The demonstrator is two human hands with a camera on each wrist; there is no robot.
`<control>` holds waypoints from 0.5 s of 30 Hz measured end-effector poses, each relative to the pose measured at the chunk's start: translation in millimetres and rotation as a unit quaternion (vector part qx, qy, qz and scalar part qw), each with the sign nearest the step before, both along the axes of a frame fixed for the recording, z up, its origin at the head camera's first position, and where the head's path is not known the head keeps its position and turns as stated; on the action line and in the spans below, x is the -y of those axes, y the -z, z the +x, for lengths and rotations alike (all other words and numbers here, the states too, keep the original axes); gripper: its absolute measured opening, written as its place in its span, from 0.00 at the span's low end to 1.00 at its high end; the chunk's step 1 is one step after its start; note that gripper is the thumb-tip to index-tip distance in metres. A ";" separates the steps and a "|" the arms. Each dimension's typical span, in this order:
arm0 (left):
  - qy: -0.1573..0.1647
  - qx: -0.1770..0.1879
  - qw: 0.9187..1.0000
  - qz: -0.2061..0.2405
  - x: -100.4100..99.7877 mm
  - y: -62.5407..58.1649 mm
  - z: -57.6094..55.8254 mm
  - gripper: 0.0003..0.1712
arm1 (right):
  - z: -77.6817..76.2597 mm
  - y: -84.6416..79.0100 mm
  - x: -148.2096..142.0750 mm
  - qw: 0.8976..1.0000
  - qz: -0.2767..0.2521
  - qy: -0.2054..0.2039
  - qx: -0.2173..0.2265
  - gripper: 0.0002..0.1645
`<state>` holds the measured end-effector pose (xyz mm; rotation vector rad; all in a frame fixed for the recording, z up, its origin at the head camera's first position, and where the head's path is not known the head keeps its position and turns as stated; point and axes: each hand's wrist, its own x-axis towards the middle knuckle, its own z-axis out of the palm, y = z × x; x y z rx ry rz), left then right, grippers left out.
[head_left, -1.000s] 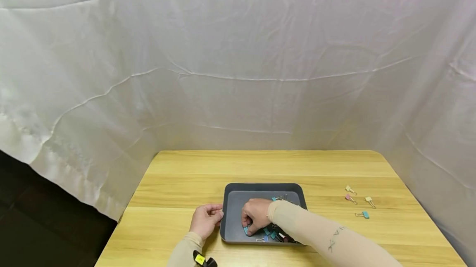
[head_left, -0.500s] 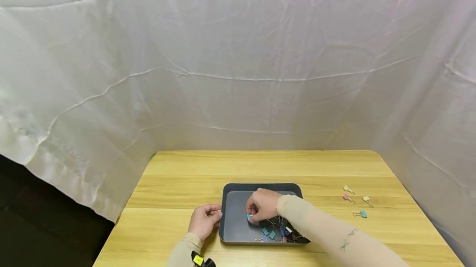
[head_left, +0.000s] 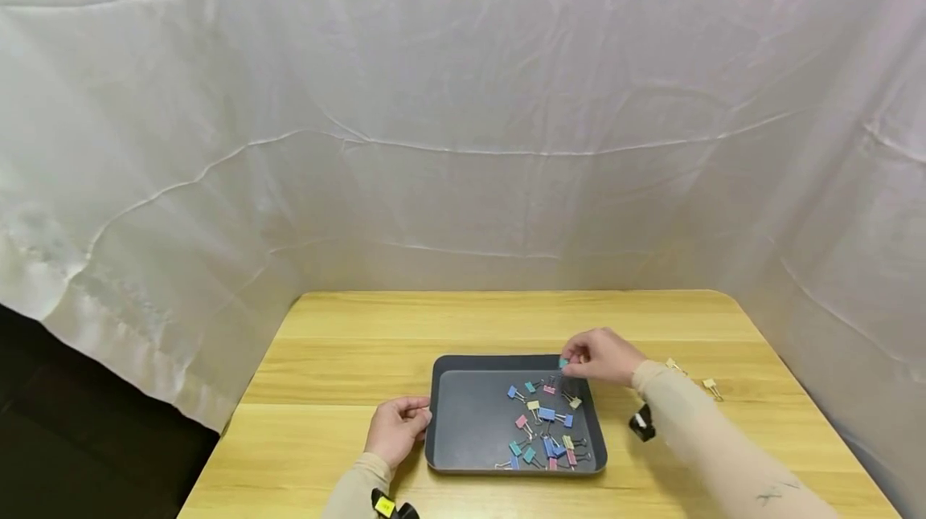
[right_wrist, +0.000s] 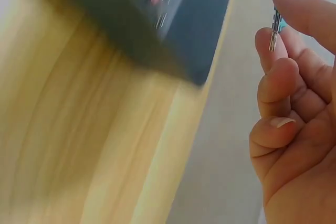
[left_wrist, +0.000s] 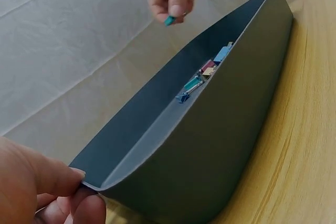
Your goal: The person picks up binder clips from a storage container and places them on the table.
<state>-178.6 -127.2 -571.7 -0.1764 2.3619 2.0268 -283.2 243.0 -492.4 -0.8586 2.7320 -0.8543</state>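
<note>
My left hand (head_left: pixel 396 431) pinches the left rim of a dark grey tray (head_left: pixel 448 414); the left wrist view shows thumb and fingers gripping its corner (left_wrist: pixel 92 186). Above the tray's far right corner, my right hand (head_left: pixel 604 356) holds a teal binder clip (head_left: pixel 563 362) between thumb and fingertips. In the right wrist view the metal handles of that binder clip (right_wrist: pixel 274 27) show between thumb and index finger. Several blue, pink, yellow and teal binder clips lie in the tray's right half, among them a blue one (head_left: pixel 546 414) and a pink one (head_left: pixel 522 422).
On the wooden table (head_left: pixel 347 374), right of the tray, lie yellow binder clips, one (head_left: pixel 711 386) just beyond my right forearm. That sleeve (head_left: pixel 716 431) covers part of the table there. A pale curtain (head_left: pixel 463 206) hangs behind and along the sides.
My right hand has lifted the teal binder clip from the tray's left middle and carried it right to the far right corner. My left hand has stayed on the rim.
</note>
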 end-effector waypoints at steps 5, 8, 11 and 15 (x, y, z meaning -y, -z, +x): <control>-0.004 0.006 1.000 0.006 0.1 -1.4 1.3 0.14 | -2.4 9.0 -52.1 0.998 0.005 0.065 -0.011 0.08; -0.005 0.009 1.000 0.008 0.1 -1.8 2.1 0.15 | 0.7 17.3 -77.5 0.996 0.013 0.088 -0.020 0.07; -0.005 0.012 1.000 0.006 -0.2 -1.4 2.8 0.15 | 7.0 25.9 -97.4 0.994 0.021 0.103 -0.012 0.07; -0.007 0.013 1.000 0.007 -0.1 -0.4 2.8 0.15 | 16.0 36.2 -114.7 0.992 0.023 0.122 0.022 0.08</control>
